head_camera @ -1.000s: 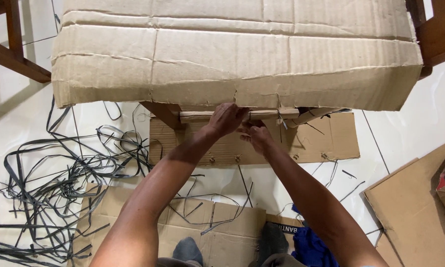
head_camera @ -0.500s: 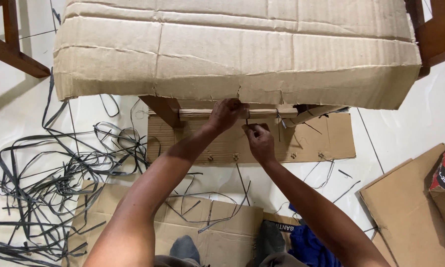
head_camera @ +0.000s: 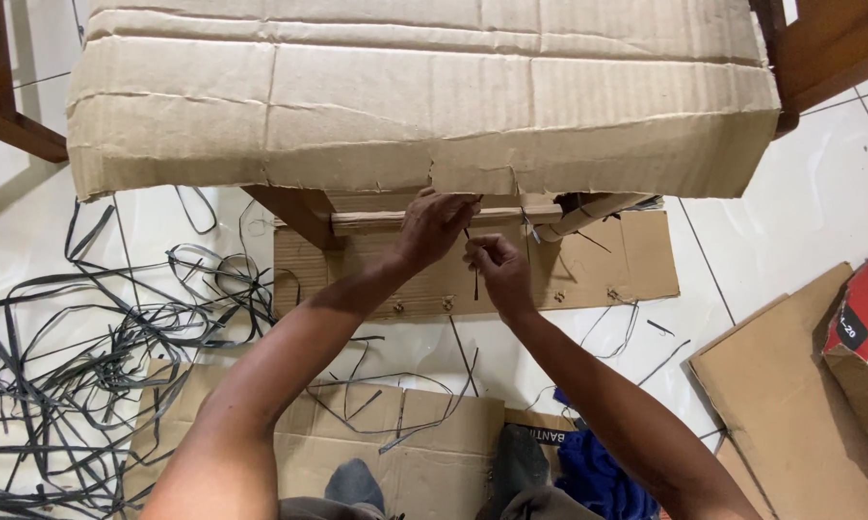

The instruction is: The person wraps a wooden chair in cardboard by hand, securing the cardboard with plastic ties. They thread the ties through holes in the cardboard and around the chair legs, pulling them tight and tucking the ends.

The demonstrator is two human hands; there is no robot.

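Left hand (head_camera: 432, 223) closed against wooden rail (head_camera: 424, 220) under cardboard-wrapped furniture (head_camera: 424, 96), fingers curled at thin black strap (head_camera: 473, 258). Right hand (head_camera: 497, 270) just below, pinching same strap, hanging end vertical between both hands. Loose black straps (head_camera: 78, 356) heaped on tiled floor (head_camera: 810, 202) at left.

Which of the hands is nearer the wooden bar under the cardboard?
Left. The left hand touches the wooden bar; the right hand sits just below it, pinching a thin dark strip.
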